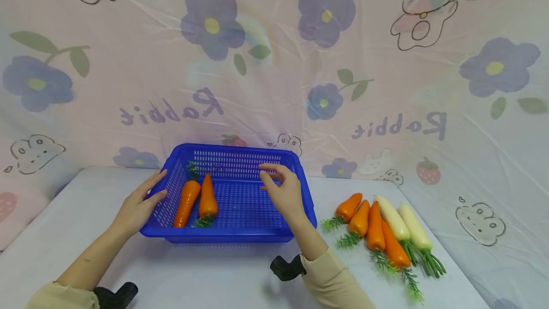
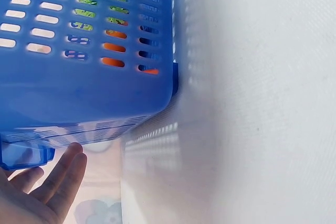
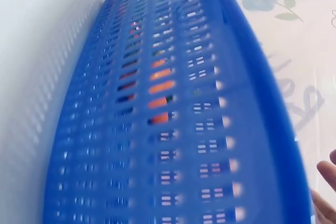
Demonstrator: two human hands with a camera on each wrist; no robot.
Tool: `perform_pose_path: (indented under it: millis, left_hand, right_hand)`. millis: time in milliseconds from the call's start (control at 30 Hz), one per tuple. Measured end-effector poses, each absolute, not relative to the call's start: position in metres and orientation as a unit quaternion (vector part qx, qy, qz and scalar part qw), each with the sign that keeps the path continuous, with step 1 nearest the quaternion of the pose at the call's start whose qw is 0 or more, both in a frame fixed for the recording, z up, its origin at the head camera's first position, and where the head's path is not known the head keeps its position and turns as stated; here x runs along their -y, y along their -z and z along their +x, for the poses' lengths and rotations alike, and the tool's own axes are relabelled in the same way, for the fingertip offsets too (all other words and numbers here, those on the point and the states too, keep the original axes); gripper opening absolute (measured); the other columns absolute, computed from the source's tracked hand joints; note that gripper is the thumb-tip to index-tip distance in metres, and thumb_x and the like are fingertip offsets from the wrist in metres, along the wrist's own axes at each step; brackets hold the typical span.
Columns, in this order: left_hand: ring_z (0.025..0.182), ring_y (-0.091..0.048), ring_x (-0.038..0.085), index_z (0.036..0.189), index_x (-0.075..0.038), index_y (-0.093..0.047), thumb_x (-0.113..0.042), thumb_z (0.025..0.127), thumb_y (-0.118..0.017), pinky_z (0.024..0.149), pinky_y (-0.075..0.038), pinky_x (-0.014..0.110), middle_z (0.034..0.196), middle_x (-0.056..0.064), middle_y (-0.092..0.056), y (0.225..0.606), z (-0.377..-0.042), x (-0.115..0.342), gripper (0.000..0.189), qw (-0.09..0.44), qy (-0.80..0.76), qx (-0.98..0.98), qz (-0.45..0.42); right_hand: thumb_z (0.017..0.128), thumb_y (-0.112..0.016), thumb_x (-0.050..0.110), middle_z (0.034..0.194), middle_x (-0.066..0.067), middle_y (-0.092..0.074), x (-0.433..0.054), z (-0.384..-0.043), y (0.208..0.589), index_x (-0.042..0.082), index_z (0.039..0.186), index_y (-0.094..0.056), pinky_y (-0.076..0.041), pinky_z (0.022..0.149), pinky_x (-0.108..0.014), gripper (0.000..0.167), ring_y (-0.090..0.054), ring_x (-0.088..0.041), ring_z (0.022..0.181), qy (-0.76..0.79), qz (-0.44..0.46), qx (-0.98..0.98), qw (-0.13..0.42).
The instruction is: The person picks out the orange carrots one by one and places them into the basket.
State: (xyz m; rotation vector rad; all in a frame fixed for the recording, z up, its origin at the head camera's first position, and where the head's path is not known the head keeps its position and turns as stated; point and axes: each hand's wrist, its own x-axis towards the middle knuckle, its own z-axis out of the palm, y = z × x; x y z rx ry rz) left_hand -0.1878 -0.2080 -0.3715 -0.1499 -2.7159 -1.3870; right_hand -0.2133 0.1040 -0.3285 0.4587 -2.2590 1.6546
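A blue plastic basket (image 1: 231, 233) with slotted walls stands on the table. Inside it, toward the left, lie two carrots: one carrot (image 1: 187, 201) with its green top at the back, and another carrot (image 1: 208, 199) with its top at the front. My left hand (image 1: 136, 206) rests on the basket's left rim, fingers extended, as the left wrist view also shows. Over the right part of the basket is my right hand (image 1: 283, 190), fingers loosely bent and holding nothing. Only the fingertips (image 3: 326, 174) of that hand show in the right wrist view, beyond the rim.
Right of the basket lie several more carrots (image 1: 375, 228) with green tops, in a row. Beside them are two white radishes (image 1: 415, 228) with green stems. A printed curtain (image 1: 274, 75) hangs behind the white table (image 1: 206, 275).
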Motion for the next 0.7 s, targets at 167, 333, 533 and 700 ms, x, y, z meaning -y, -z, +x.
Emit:
perform_pose_path:
  millis: [167, 333, 533, 700]
  left_hand:
    - [0.138, -0.014, 0.056, 0.152, -0.007, -0.022, -0.027, 0.103, -0.038, 0.104, -0.017, 0.076, 0.158, 0.025, -0.011, 0.372, -0.188, 0.208, 0.056, 0.043, 0.452, 0.890, -0.048]
    - [0.139, -0.014, 0.056, 0.153, -0.008, -0.021, -0.027, 0.103, -0.037, 0.103, -0.018, 0.076, 0.158, 0.024, -0.010, 0.372, -0.190, 0.207, 0.056, 0.040, 0.451, 0.890, -0.048]
    - [0.138, -0.015, 0.057, 0.152, -0.008, -0.022, -0.027, 0.103, -0.037, 0.103, -0.019, 0.075, 0.158, 0.025, -0.011, 0.372, -0.189, 0.208, 0.056, 0.042, 0.447, 0.892, -0.050]
    - [0.138, -0.015, 0.057, 0.153, -0.008, -0.022, -0.027, 0.103, -0.037, 0.104, -0.019, 0.075, 0.158, 0.025, -0.011, 0.373, -0.189, 0.209, 0.056, 0.041, 0.449, 0.891, -0.050]
  right_hand:
    - [0.092, -0.061, 0.012, 0.122, -0.016, -0.063, -0.116, -0.215, 0.330, 0.001, 0.112, -0.068, -0.060, 0.067, -0.028, 0.023, -0.068, -0.033, 0.098, -0.569, 0.160, 0.790, 0.162]
    - [0.093, -0.062, 0.014, 0.120, -0.015, -0.064, -0.135, -0.216, 0.329, 0.004, 0.112, -0.068, -0.061, 0.068, -0.030, 0.023, -0.069, -0.033, 0.096, -0.552, 0.128, 0.805, 0.178]
    - [0.093, -0.061, 0.015, 0.121, -0.015, -0.065, -0.157, -0.217, 0.328, 0.004, 0.112, -0.069, -0.060, 0.071, -0.042, 0.023, -0.069, -0.035, 0.096, -0.541, 0.085, 0.815, 0.189]
    - [0.093, -0.060, 0.015, 0.119, -0.016, -0.066, -0.171, -0.220, 0.330, 0.004, 0.112, -0.068, -0.060, 0.071, -0.040, 0.023, -0.069, -0.036, 0.095, -0.537, 0.057, 0.820, 0.190]
